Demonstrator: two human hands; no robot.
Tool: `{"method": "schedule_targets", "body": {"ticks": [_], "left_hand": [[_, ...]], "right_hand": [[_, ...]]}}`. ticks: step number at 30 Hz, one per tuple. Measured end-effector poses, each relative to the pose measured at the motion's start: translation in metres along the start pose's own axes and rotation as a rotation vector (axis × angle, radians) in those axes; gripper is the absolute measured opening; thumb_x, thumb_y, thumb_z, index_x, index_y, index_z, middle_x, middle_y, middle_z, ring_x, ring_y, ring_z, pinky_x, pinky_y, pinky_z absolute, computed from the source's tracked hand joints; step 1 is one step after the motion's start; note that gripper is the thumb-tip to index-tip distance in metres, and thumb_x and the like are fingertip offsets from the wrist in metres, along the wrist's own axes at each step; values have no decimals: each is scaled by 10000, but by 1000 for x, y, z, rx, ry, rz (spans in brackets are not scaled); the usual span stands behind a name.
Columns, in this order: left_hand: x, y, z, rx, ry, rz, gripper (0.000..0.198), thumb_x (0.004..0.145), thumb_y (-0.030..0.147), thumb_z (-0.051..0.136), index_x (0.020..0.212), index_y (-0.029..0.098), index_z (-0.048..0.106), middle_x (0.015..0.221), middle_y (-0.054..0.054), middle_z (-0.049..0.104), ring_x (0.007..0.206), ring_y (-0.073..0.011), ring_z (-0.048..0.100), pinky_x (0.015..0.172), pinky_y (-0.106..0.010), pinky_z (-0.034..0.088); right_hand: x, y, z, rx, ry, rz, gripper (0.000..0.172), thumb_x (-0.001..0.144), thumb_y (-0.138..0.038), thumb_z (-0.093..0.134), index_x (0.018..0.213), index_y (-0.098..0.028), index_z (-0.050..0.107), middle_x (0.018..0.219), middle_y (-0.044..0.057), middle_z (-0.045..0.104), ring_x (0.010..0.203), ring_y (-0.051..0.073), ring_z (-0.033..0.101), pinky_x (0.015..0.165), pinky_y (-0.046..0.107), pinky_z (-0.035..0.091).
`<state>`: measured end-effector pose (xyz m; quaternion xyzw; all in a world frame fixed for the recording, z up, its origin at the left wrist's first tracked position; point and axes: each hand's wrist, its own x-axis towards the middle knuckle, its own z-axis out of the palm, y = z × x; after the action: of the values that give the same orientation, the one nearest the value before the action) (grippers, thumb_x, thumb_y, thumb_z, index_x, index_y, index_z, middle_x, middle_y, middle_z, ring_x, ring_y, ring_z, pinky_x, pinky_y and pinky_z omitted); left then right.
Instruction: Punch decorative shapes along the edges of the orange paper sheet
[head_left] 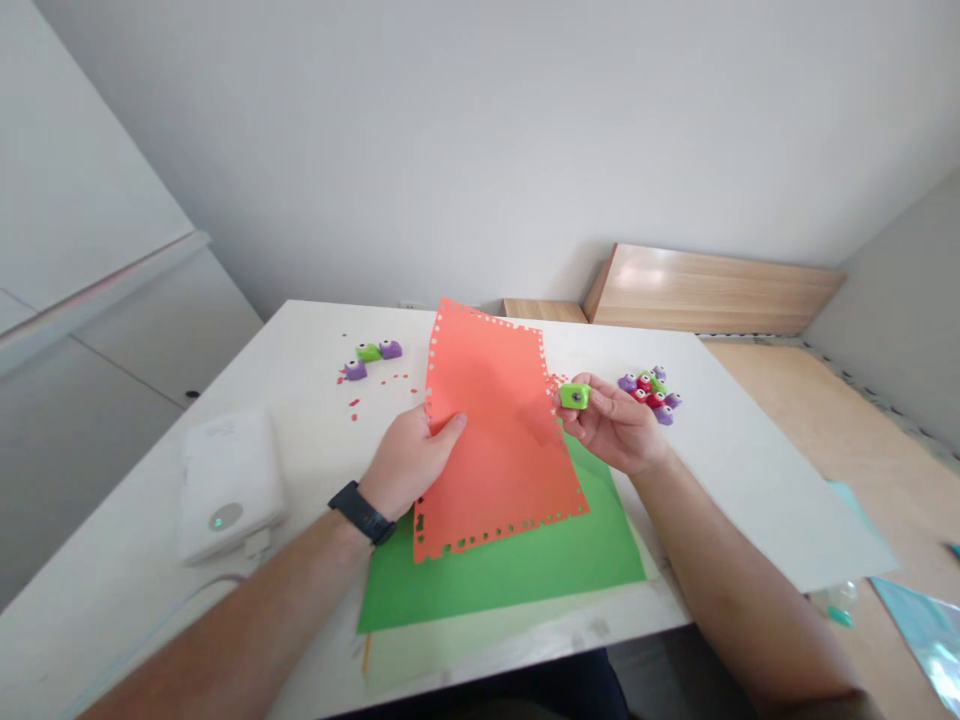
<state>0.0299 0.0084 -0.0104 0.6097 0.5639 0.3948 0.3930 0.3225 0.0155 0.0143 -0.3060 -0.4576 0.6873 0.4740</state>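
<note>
My left hand [415, 452] grips the left edge of an orange sheet of paper [499, 420], thumb on top. Small shapes are punched out along all the sheet's edges. The sheet is held tilted above a green sheet [517, 580] lying on the table. At the sheet's right edge, my right hand [611, 420] has its fingers closed round a small green craft punch [574, 397]. Whether the punch's slot sits on the paper's edge I cannot tell. Right of that hand lies a cluster of purple, red and green craft punches [651, 392].
Several more punches [368, 353] stand at the back left of the white table [315, 400], with orange paper scraps [355, 404] near them. A white box-shaped device [231, 480] with a cable is at the left. Wooden furniture [712, 285] stands behind at the right.
</note>
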Motion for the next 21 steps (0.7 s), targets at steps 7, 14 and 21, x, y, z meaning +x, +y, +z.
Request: {"method": "schedule_targets", "body": {"ticks": [7,14,21], "left_hand": [[-2,0,-2,28,27,-32,477,911,576,686,1213,215,758,1267,-96,791,1182,-353,735,1011,-429,587],[-3,2,-3,-25,45,8,424,946,514,664,1269,256,755,1393,-51,735,1291,-325,685,1105,-446,550],[-3,4,-2,-50,84,8,440,940,530,671,1259,239,750,1358,-76,753,1266,-327,698,1080,-460,563]], "right_hand": [[-3,-3,-3,-2,59,29,291,881,-466,737,1016,-251,594,1049,81,683,809,198,576,634,311,424],[-6,-5,1,95,16,50,272,890,-396,762,1048,-244,600,1088,78,709,767,167,578,616,289,408],[-5,-6,0,62,112,31,307,826,-200,803,1021,-254,572,1030,18,702,819,152,654,644,268,440]]}}
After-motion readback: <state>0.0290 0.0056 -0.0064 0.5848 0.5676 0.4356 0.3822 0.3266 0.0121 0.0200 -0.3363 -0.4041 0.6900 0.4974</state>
